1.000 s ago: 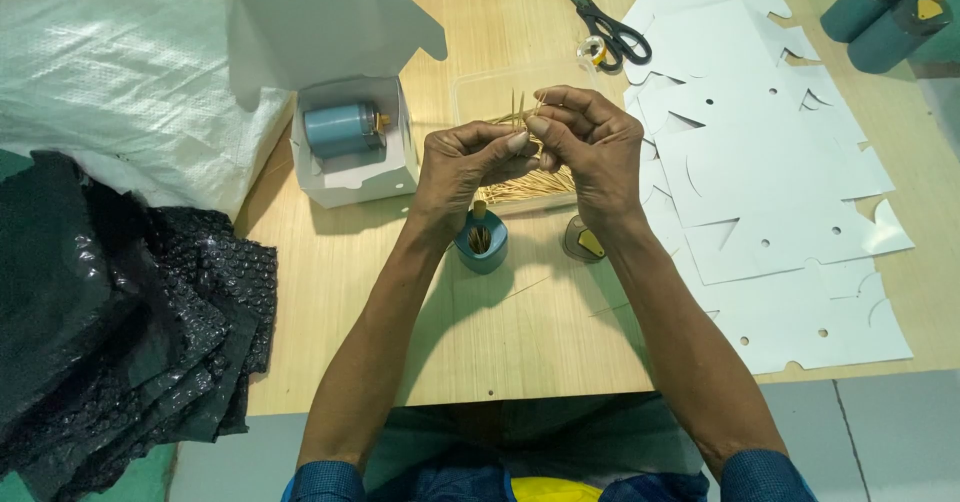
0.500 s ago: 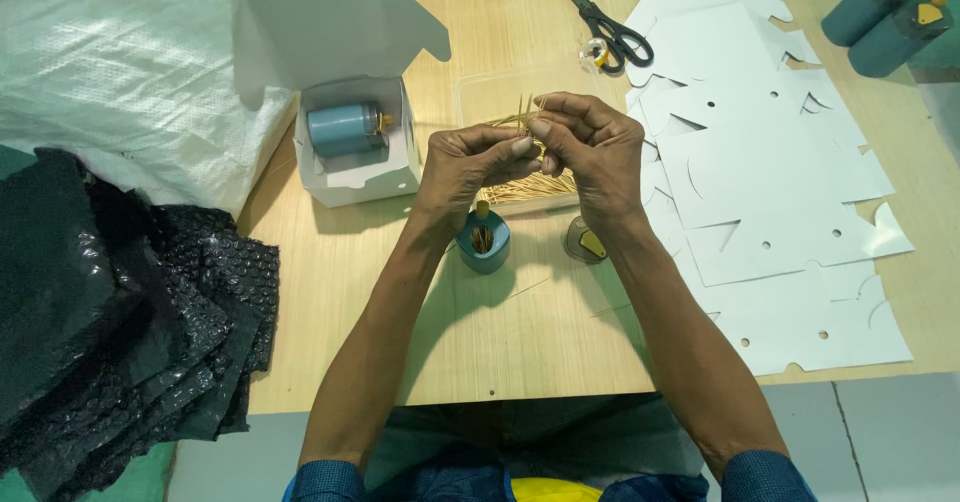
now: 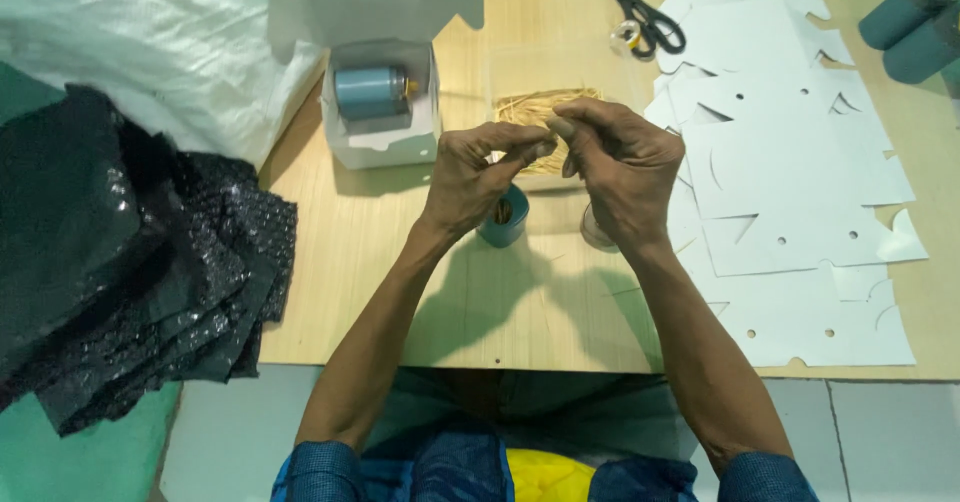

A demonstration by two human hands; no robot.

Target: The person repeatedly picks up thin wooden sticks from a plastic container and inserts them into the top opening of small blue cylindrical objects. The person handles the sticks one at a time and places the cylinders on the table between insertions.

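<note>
Your left hand and right hand met fingertip to fingertip, pinching straw above a teal cup on the tabletop.

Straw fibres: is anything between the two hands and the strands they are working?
Nothing visible. The left hand and right hand meet fingertip to fingertip, pinching the straw fibres directly above the pile; the teal cup sits below them.

Bright overhead light, perhaps slight blur
</note>
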